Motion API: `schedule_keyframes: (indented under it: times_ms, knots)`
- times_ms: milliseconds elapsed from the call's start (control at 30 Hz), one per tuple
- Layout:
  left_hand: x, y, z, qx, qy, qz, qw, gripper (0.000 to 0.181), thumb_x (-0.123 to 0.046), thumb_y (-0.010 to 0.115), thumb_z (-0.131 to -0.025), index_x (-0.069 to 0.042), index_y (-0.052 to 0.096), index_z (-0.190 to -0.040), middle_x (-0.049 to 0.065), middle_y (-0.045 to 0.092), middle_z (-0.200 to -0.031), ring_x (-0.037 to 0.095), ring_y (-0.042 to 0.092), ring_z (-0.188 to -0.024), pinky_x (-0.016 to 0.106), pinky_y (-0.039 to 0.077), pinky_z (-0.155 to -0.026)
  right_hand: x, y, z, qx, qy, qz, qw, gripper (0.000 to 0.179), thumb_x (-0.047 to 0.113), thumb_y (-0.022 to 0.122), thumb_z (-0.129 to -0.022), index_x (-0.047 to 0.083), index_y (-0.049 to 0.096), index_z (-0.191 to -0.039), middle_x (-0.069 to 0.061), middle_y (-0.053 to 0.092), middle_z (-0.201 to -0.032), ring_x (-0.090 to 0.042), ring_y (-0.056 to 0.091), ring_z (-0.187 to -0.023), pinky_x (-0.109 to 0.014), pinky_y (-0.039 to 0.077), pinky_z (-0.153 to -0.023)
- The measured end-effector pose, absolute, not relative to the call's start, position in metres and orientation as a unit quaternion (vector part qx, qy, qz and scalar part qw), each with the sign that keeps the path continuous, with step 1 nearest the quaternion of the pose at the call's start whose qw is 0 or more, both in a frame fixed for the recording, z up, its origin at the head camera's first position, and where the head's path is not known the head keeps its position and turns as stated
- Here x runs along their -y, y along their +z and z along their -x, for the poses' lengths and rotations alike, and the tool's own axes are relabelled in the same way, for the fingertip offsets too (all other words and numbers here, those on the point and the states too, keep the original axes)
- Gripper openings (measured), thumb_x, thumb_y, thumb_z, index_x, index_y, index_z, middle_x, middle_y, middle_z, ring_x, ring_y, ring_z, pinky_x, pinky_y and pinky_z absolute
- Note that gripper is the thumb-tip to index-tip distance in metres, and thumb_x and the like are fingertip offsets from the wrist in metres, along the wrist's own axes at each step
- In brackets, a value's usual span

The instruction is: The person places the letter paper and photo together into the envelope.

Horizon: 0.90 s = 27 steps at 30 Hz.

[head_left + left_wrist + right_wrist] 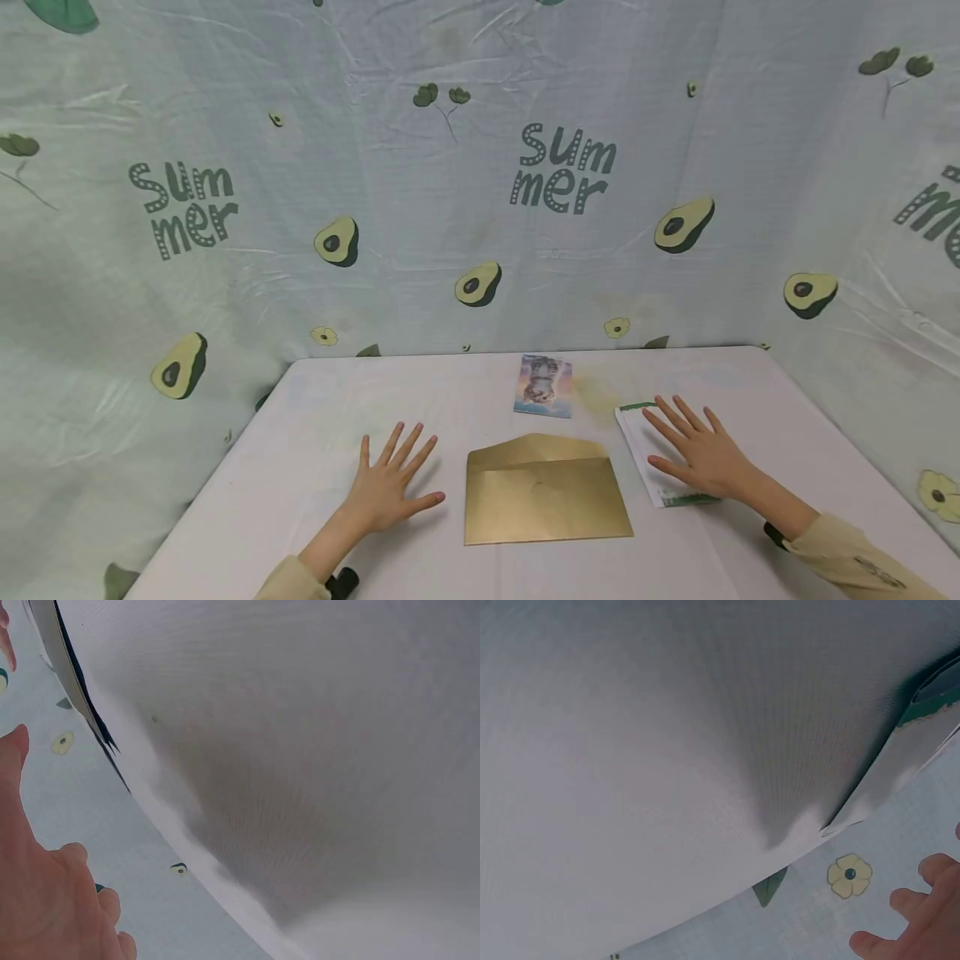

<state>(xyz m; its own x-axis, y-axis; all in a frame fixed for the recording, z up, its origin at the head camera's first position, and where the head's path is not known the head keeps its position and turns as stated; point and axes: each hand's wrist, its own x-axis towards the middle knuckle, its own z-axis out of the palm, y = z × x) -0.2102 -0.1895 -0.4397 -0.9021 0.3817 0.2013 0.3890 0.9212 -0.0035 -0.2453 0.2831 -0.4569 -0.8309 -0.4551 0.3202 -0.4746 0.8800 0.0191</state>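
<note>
"Head view: entries?"

"One gold envelope [547, 504], flap up, on the white table [315, 442] between my hands. My left hand [384, 492], beside it: fingers spread wide, holding nothing. My right hand [708, 458]: likewise spread, holding nothing, over green-edged white paper [643, 443], hiding part of it; contact, I cannot tell. One picture card [543, 387], beyond the envelope. Behind: avocado-print cloth [405, 183], lettered 'summer'."

"Left wrist?"

"My thumb and fingers, left side; one thin grey strip [71, 675], upper left, too oblique to identify."

"Right wrist?"

"My fingertips, lower right; the paper's green edge above; one printed yellow flower [850, 876]."
</note>
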Motion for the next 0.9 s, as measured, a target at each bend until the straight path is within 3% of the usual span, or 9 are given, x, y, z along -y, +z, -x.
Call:
schedule_keyframes:
  times_ms: [300, 500, 600, 733, 900]
  knots:
    - [0.187, -0.435, 0.206, 0.974, -0.011, 0.208, 0.092, 0.077, -0.067, 0.044, -0.077, -0.024, 0.030, -0.139, 0.002, 0.021, -0.149, 0.030, 0.017, -0.137, 0.067, 0.007, -0.100, -0.286, -0.458, 0.241, 0.953, 0.025, -0.252, 0.164, 0.067, 0.050, 0.049, -0.085, 0.021, 0.028, -0.140, 0.006, 0.002, -0.151, -0.003, -0.019, -0.134, -0.058, 0.018, -0.098]
    - [0.188, -0.434, 0.206, 0.974, -0.007, 0.212, 0.079, 0.077, -0.067, 0.044, -0.078, -0.026, 0.027, -0.140, 0.000, 0.017, -0.150, 0.030, 0.014, -0.138, 0.067, 0.005, -0.100, -0.285, -0.460, 0.238, 0.951, 0.038, -0.259, 0.167, 0.067, 0.049, 0.051, -0.084, 0.020, 0.030, -0.140, -0.007, 0.025, -0.147, -0.001, -0.019, -0.133, -0.058, 0.017, -0.100]
    - [0.187, -0.434, 0.205, 0.973, -0.002, 0.216, 0.078, 0.077, -0.068, 0.043, -0.078, -0.026, 0.026, -0.140, -0.001, 0.016, -0.150, 0.029, 0.014, -0.138, 0.067, 0.006, -0.100, -0.283, -0.461, 0.237, 0.949, 0.036, -0.264, 0.167, 0.067, 0.049, 0.051, -0.084, 0.020, 0.030, -0.140, -0.009, 0.029, -0.145, -0.002, -0.018, -0.134, -0.057, 0.003, -0.106]
    - [0.186, -0.434, 0.204, 0.971, -0.003, 0.222, 0.082, 0.077, -0.069, 0.042, -0.078, -0.026, 0.027, -0.140, -0.001, 0.016, -0.150, 0.029, 0.015, -0.137, 0.068, 0.006, -0.099, -0.279, -0.461, 0.235, 0.945, 0.032, -0.275, 0.173, 0.066, 0.048, 0.051, -0.084, 0.019, 0.030, -0.140, -0.010, 0.030, -0.144, -0.002, -0.018, -0.134, -0.037, -0.019, -0.107]
    - [0.184, -0.433, 0.202, 0.971, -0.002, 0.225, 0.084, 0.077, -0.069, 0.041, -0.078, -0.027, 0.027, -0.140, -0.001, 0.016, -0.150, 0.029, 0.014, -0.138, 0.068, 0.006, -0.099, -0.274, -0.459, 0.234, 0.939, 0.021, -0.288, 0.188, 0.066, 0.049, 0.053, -0.083, 0.018, 0.033, -0.139, -0.010, 0.034, -0.143, -0.005, -0.013, -0.137, -0.025, -0.025, -0.102]
